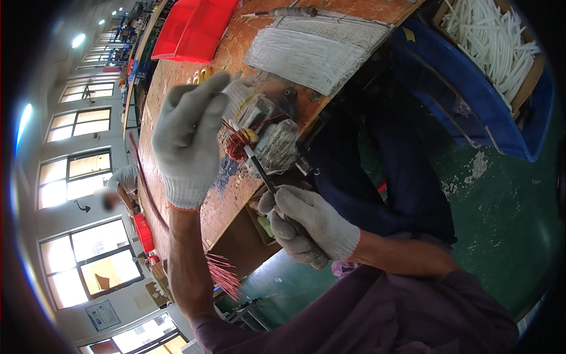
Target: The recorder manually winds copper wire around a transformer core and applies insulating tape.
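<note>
Both my hands wear pale grey knitted gloves. My left hand [190, 138] is raised over the bench at the left, its fingers bent together; what they hold, if anything, is hidden. My right hand [312, 227] is closed around the lower end of a thin black tube [263, 173] with a white section at its top. The tube slants up to a coil of reddish copper wire [237, 146] with a yellow part beside it. Thin red wire ends stick out from the coil. Whitish, worn cloth-like wrapping [279, 144] lies beneath and beside the coil.
A red bin [194, 29], a grey-white flattened sheet [312, 50] and a handled tool [293, 11] lie on the worn wooden bench. At right, a blue crate [471, 100] holds a box of white tubes [492, 44]. A bundle of red wires [223, 276] hangs near my left forearm. Another person [124, 180] is farther left.
</note>
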A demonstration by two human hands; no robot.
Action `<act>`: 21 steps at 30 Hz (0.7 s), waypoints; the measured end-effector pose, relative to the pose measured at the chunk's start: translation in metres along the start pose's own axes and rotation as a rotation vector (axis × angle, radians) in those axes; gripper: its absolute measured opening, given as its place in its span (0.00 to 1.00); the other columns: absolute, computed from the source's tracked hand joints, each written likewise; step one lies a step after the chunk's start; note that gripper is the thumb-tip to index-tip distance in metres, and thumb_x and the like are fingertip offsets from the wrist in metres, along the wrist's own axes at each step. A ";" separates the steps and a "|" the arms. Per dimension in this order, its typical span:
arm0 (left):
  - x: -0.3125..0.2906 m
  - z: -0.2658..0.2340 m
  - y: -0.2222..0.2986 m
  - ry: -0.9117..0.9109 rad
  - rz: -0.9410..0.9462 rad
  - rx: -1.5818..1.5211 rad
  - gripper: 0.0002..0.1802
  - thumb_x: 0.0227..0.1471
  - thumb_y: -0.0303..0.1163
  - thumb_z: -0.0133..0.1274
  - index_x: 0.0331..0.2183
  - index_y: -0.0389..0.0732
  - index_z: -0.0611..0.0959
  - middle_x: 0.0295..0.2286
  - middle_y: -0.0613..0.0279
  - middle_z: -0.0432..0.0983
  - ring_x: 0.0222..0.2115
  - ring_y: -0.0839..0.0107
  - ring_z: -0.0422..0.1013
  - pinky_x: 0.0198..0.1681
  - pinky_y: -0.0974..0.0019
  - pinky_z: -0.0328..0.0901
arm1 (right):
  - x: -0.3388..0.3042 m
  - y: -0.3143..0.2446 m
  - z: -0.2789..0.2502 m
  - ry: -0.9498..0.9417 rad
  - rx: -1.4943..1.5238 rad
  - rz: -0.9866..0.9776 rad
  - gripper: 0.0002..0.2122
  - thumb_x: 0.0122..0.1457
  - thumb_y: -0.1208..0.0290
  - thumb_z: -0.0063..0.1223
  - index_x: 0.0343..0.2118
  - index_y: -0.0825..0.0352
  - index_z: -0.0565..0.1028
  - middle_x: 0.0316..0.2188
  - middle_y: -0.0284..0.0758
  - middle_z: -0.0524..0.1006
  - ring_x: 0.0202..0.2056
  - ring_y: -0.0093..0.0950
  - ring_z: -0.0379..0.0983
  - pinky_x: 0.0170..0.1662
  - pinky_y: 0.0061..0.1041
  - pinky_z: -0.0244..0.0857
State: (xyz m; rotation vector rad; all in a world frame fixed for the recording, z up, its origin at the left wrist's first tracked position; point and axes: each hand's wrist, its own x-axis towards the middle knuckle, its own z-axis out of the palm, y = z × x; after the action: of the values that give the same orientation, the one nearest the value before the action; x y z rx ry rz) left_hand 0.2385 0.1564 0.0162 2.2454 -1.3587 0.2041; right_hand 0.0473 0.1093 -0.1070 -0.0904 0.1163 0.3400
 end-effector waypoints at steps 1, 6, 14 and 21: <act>0.004 0.000 -0.001 -0.014 0.127 0.081 0.15 0.63 0.29 0.60 0.49 0.34 0.89 0.36 0.61 0.81 0.31 0.79 0.72 0.36 0.73 0.68 | 0.000 0.000 0.001 -0.013 0.026 -0.006 0.15 0.79 0.55 0.38 0.48 0.63 0.68 0.23 0.26 0.65 0.13 0.13 0.52 0.12 0.18 0.48; 0.009 0.011 -0.031 -0.059 -0.627 -0.239 0.16 0.66 0.34 0.59 0.50 0.33 0.88 0.22 0.73 0.73 0.22 0.85 0.66 0.25 0.78 0.60 | -0.001 0.003 0.011 0.031 0.039 0.004 0.14 0.79 0.56 0.38 0.48 0.64 0.68 0.23 0.26 0.65 0.13 0.14 0.52 0.12 0.18 0.49; -0.025 0.012 -0.030 0.279 -0.369 -0.407 0.17 0.68 0.31 0.57 0.52 0.30 0.86 0.26 0.67 0.76 0.23 0.83 0.68 0.26 0.77 0.62 | 0.001 0.005 0.008 0.048 0.010 -0.013 0.14 0.79 0.57 0.38 0.49 0.64 0.68 0.22 0.27 0.66 0.12 0.14 0.53 0.12 0.18 0.49; -0.022 0.009 -0.004 0.330 -0.347 -0.226 0.15 0.69 0.27 0.54 0.52 0.29 0.85 0.26 0.68 0.77 0.24 0.84 0.69 0.27 0.76 0.64 | 0.001 0.002 0.007 0.039 0.022 0.014 0.14 0.79 0.56 0.39 0.49 0.63 0.68 0.22 0.26 0.65 0.12 0.14 0.53 0.12 0.18 0.48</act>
State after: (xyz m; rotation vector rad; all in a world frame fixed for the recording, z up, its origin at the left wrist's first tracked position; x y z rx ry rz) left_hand 0.2294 0.1707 -0.0016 2.1010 -0.7678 0.2698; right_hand 0.0478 0.1123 -0.0998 -0.0741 0.1595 0.3509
